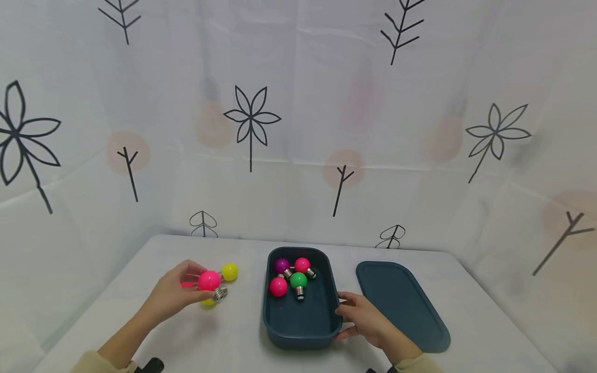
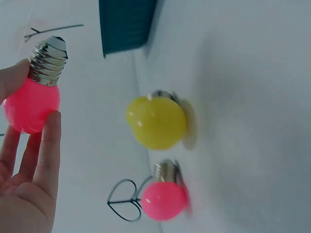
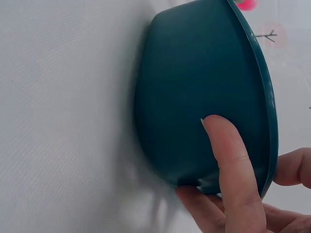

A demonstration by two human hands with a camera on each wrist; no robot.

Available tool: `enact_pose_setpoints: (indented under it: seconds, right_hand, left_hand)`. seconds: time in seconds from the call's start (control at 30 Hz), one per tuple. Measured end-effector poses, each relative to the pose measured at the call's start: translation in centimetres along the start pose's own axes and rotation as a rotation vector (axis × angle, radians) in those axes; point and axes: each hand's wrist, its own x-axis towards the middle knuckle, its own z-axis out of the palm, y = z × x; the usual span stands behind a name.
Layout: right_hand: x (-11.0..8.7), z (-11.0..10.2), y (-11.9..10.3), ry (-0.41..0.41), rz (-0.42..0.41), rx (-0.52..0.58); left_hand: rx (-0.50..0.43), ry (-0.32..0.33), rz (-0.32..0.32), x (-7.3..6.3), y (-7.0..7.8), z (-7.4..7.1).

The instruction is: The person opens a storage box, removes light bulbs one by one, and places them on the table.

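Note:
My left hand (image 1: 172, 290) pinches a pink light bulb (image 1: 209, 281) between thumb and fingers, above the table. Its metal screw base (image 2: 47, 63) points away from the palm in the left wrist view. Below and behind that hand lie two yellow bulbs (image 1: 229, 271) and another pink bulb (image 2: 164, 200). To the right stands a dark teal plastic box (image 1: 303, 318), holding a purple bulb (image 1: 282, 266), a green bulb (image 1: 298, 280) and two pink bulbs (image 1: 278, 287). My right hand (image 1: 366, 318) holds the box at its near right corner, one finger at the rim and another against the outer wall.
A flat dark teal lid (image 1: 406, 305) lies on the white table (image 1: 238, 336) to the right of the box, beyond the right hand. White cloth (image 1: 298, 197) with plant drawings hangs behind and beside the table.

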Motion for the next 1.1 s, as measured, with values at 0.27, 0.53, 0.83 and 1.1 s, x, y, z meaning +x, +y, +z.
enact_pose_setpoints:
  seconds: [0.27, 0.53, 0.83, 1.1]
  right_hand:
    - [-0.1, 0.2, 0.0, -0.005, -0.008, 0.002]
    - [-0.1, 0.1, -0.1, -0.005, -0.005, 0.001]
    - [-0.1, 0.2, 0.0, 0.003, -0.006, -0.002]
    - [-0.1, 0.2, 0.0, -0.005, -0.016, -0.006]
  left_hand:
    - [0.118, 0.028, -0.12, -0.2, -3.2, -1.8]
    - [0.148, 0.075, -0.195, 0.0, -6.1, -3.0]
    - [0.131, 0.052, -0.308, 0.4, -7.7, -3.0]
    - [0.129, 0.032, -0.341, 0.9, -8.0, -2.7]
